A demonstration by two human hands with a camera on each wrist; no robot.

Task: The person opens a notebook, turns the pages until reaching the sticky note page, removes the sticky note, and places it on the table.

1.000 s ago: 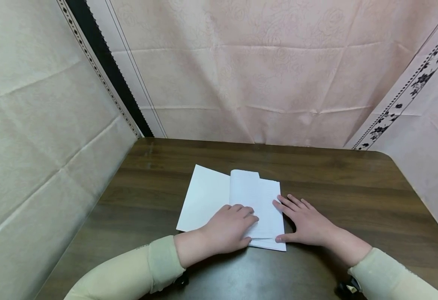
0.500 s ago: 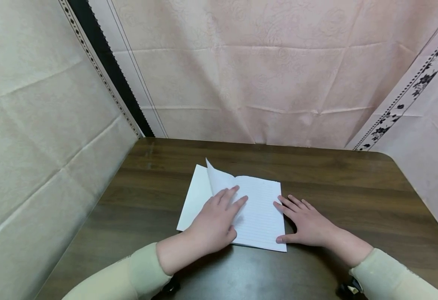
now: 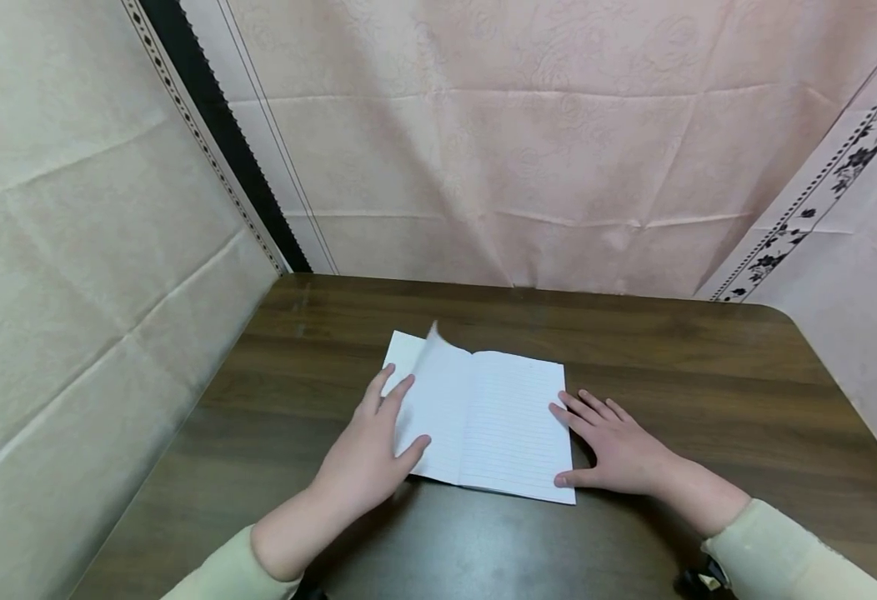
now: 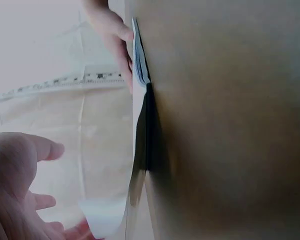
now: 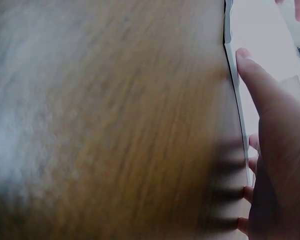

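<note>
An open notebook with white ruled pages lies on the table. Its left page lifts at the upper corner, above the white sheet or inside cover underneath. My left hand is at the notebook's left edge with fingers spread and thumb apart. In the left wrist view the raised page edge is close to the fingertips of the left hand; whether they touch is hard to tell. Along the right edge, my right hand rests with spread fingers, its thumb and fingertips touching the page.
The brown wood-grain table extends around the notebook on every side. Behind it hangs a pale pink cloth, with a cream cloth at the left and a flower-bordered white cloth at the right.
The leaf under my left hand has turned from the right side over to the left, showing a ruled right page. My left hand has moved left; the right hand stays put.
</note>
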